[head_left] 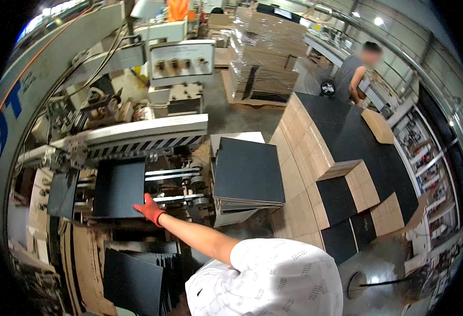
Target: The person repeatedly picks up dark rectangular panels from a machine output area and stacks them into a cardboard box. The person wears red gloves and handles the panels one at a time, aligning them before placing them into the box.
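Note:
My left hand (150, 210), in a red glove, reaches out to the left with thumb and forefinger spread. It rests at the near right corner of a black flat panel (118, 188), which lies on the rails of a machine. Part of another dark panel (62, 194) shows to the left of it. My right hand is out of view. Right of the rails stands a stack of black panels (248, 169), its lower edges slightly uneven. Below the machine, more dark panels (132, 282) lean together in a bunch.
A control box (182, 59) with several knobs stands beyond the machine's striped beam (147, 145). Large stacks of black-topped boards (342, 129) rise on the right, stepped in height. Behind them is a person (350, 79). A film-wrapped pallet load (265, 55) stands at the back.

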Available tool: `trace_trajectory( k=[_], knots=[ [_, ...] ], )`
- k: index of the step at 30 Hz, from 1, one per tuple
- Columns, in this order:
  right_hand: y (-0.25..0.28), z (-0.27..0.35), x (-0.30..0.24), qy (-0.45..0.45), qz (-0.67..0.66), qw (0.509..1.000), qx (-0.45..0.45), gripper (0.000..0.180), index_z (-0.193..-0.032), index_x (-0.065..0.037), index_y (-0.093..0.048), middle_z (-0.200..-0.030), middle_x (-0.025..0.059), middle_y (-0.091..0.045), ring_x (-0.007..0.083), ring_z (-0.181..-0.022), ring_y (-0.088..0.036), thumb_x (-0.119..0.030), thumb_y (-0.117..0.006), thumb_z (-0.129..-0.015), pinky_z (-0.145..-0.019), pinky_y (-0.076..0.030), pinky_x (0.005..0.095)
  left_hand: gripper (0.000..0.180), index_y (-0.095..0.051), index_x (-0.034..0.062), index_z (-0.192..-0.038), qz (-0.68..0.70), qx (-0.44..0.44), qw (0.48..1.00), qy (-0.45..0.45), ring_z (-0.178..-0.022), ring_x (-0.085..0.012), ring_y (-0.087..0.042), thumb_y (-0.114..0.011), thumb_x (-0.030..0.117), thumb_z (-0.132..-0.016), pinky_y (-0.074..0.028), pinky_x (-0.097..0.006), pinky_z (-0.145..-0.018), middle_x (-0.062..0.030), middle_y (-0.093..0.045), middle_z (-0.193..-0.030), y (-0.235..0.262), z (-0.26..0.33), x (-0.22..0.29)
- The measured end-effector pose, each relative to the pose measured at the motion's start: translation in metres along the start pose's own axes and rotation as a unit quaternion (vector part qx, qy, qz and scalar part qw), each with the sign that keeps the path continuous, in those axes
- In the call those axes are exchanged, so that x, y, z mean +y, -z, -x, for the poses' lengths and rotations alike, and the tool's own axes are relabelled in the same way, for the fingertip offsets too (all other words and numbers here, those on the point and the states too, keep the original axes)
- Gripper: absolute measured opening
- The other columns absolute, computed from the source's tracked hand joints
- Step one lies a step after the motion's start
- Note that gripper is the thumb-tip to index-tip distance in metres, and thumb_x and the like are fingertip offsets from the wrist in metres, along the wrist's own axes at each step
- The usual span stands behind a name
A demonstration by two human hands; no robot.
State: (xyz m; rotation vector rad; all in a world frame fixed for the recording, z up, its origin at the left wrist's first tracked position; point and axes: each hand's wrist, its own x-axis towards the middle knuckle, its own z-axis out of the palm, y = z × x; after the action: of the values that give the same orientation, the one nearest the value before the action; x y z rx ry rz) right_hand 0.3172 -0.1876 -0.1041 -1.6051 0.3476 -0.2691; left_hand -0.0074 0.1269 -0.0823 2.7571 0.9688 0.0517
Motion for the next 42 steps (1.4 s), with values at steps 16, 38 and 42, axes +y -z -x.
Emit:
trace_trajectory(
  k=[16, 38, 42],
  knots=[
    [-0.021, -0.012, 0.011, -0.043, -0.060, 0.997, 0.006, 0.060, -0.124, -0.002, -0.053, -0.117, 0.0160, -0.064, 0.0289, -0.108, -0.061, -0.019, -0.082, -0.075, -0.091, -0.049, 0.0405, 0.061, -0.045, 0.0057, -0.145, 0.266, -0.130, 0.951, -0.085, -0.132, -0.0307, -0.045, -0.063, 0.019, -0.089, -0.031, -0.041, -0.113, -0.0201, -0.047, -0.143, 0.039, -0.012, 0.089],
    [0.291, 0.238, -0.080, -0.195, -0.347, 0.917, -0.004, 0.060, -0.143, -0.004, -0.044, -0.136, 0.0114, -0.056, 0.0246, -0.122, -0.055, -0.012, -0.069, -0.089, -0.104, -0.046, 0.0392, 0.035, -0.055, 0.0027, -0.126, 0.688, -0.236, 0.673, 0.135, -0.107, -0.0223, -0.064, -0.064, 0.018, -0.096, -0.054, -0.039, -0.090, -0.0125, -0.063, -0.120, 0.042, -0.030, 0.018],
    [0.353, 0.274, -0.057, -0.049, -0.341, 0.939, 0.000, 0.060, -0.144, -0.002, -0.044, -0.140, 0.0119, -0.055, 0.0291, -0.124, -0.054, -0.015, -0.066, -0.090, -0.107, -0.044, 0.0444, 0.025, -0.062, 0.0039, -0.111, 0.762, -0.230, 0.594, 0.116, -0.094, -0.0191, -0.065, -0.068, 0.020, -0.092, -0.055, -0.035, -0.079, -0.0067, -0.064, -0.107, 0.056, -0.033, 0.146]
  ],
)
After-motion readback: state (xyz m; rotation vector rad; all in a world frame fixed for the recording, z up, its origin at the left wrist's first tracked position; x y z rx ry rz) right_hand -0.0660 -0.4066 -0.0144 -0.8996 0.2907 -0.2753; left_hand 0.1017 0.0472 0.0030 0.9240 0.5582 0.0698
